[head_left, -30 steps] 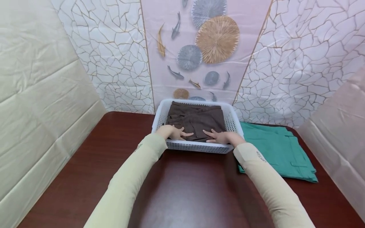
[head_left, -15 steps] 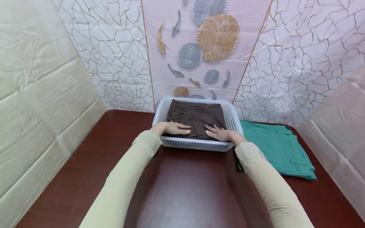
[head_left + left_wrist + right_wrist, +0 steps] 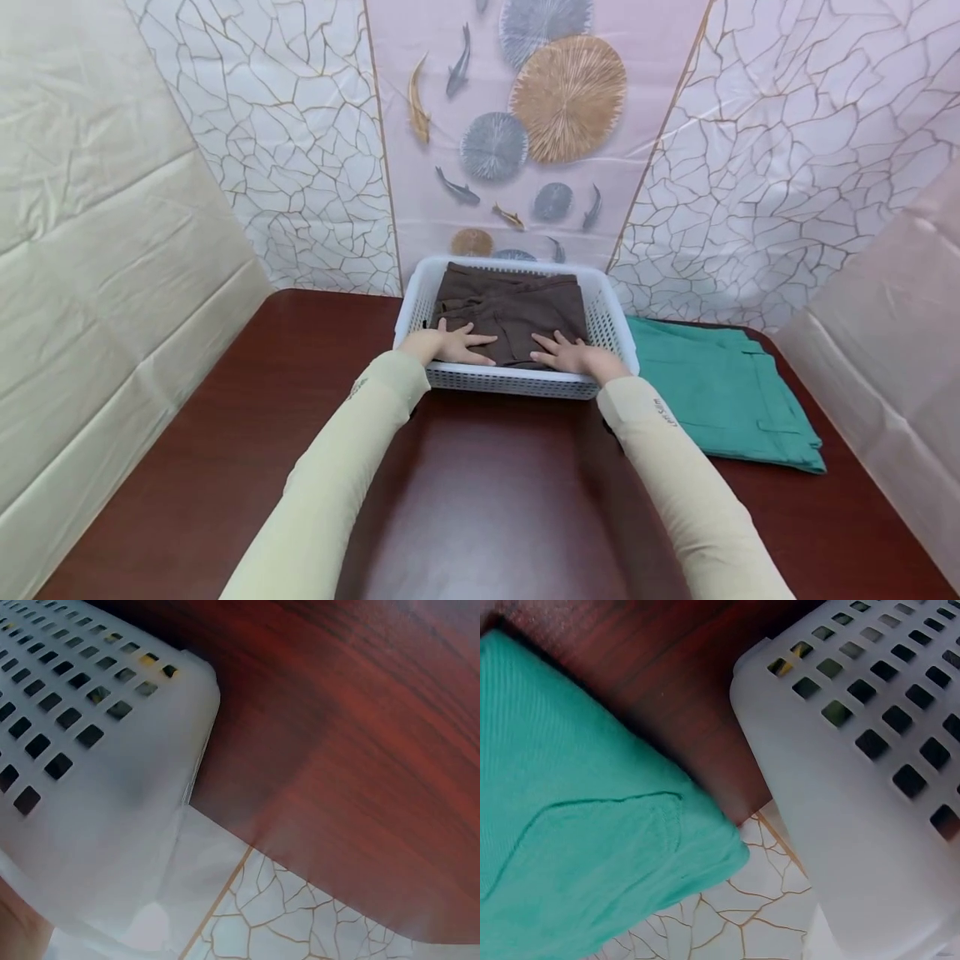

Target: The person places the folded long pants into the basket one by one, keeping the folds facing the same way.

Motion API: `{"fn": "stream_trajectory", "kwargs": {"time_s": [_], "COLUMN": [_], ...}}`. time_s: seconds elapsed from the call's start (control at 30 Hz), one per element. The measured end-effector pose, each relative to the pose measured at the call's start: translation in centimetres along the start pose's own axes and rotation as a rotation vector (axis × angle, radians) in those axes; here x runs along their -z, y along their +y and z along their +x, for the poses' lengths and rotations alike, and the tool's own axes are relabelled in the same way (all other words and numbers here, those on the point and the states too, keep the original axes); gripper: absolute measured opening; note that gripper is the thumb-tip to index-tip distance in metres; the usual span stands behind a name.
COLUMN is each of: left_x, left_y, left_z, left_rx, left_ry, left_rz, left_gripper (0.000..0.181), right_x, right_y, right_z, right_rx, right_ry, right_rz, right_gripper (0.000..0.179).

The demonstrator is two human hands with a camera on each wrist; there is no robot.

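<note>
Folded brown trousers (image 3: 510, 304) lie inside a white perforated plastic basket (image 3: 517, 382) at the back of the table. My left hand (image 3: 454, 343) rests on their front left part, fingers spread and straight. On the front right part lies my right hand (image 3: 564, 353), its fingers also spread flat on the cloth. Both wrists cross the basket's front rim. The left wrist view shows a corner of the basket (image 3: 142, 802) and only a sliver of the hand. In the right wrist view the basket's wall (image 3: 802, 772) hides the hand.
Folded green trousers (image 3: 720, 392) lie on the dark red wooden table (image 3: 495, 492), right of the basket. A patterned cloth wall (image 3: 315, 125) rises close behind the basket. Cream cloth panels (image 3: 97, 250) border the table at both sides.
Over the last second the left hand drew its fingers together, lying higher on the brown trousers, then spread them again near the front. The right hand shifted only slightly. The basket stays in place.
</note>
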State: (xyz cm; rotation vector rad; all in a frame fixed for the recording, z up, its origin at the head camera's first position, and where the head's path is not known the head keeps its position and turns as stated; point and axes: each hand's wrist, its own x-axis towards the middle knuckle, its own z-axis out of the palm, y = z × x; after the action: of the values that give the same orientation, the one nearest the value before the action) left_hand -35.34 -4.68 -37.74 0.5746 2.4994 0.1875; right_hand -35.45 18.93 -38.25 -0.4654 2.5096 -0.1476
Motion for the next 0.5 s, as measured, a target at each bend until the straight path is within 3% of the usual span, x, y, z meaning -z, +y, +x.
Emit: {"fn": "stream_trajectory", "kwargs": {"time_s": [0.27,0.5], "left_x": [-0.2,-1.0], "left_y": [0.0,-0.1], "left_z": [0.1,0.1], "left_rx": [-0.023,-0.019], "left_ry": [0.081,0.103], "left_rz": [-0.084,-0.149], "left_gripper": [0.067,0.068], "right_x": [0.3,-0.2], "right_y": [0.8,1.6], "right_z": [0.3,0.3], "right_rx": [0.022,0.074], "right_ry": [0.066,0.056], "right_rz": [0.091,0.202], "right_gripper": [0.062,0.063]}}
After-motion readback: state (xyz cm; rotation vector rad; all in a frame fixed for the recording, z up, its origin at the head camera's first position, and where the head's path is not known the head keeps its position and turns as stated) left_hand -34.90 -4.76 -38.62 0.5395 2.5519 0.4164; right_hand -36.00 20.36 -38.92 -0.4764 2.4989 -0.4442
